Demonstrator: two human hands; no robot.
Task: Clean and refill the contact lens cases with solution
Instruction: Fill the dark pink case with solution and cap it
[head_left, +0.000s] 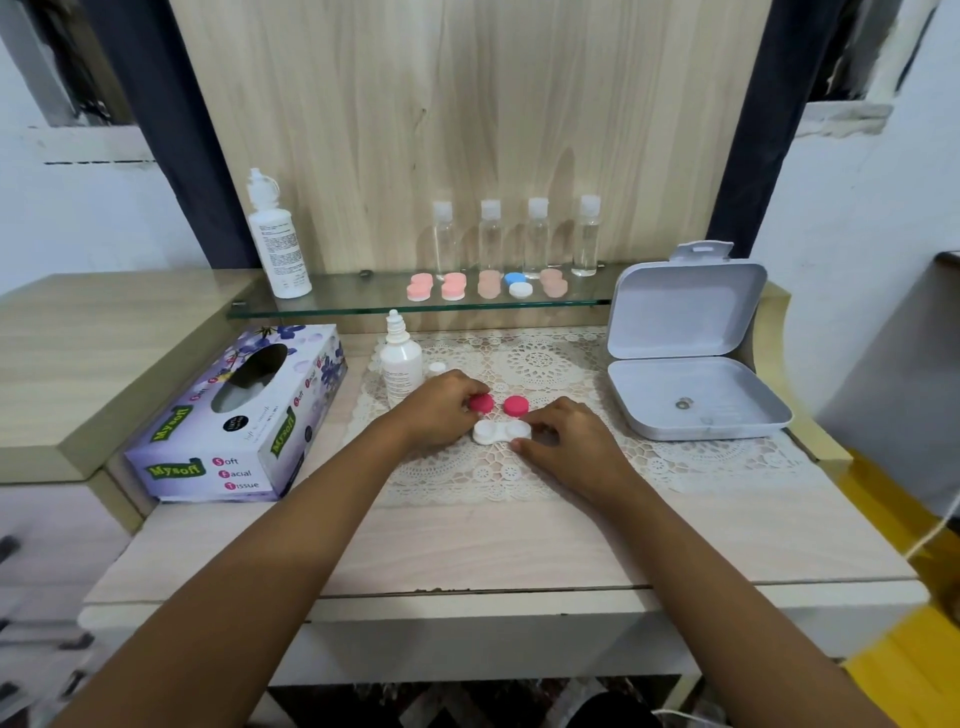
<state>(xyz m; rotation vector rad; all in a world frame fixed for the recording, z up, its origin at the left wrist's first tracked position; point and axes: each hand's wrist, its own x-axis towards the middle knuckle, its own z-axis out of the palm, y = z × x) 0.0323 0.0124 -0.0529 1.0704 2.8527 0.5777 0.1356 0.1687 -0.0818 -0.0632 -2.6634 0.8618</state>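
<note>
Right hand (566, 441) pinches the case (501, 432); left hand (441, 410) pinches a cap (481, 403) (twin (516, 406) just beside it). I'd hold that case pinned flat, to avoid tipping.

The front strip of the table (493, 551) is passable. The tissue box (236, 415) blocks the left, the dropper bottle (400, 364) beside it, the open white box (691, 387) the right; the glass shelf (358, 299) overhangs the rear.
</note>
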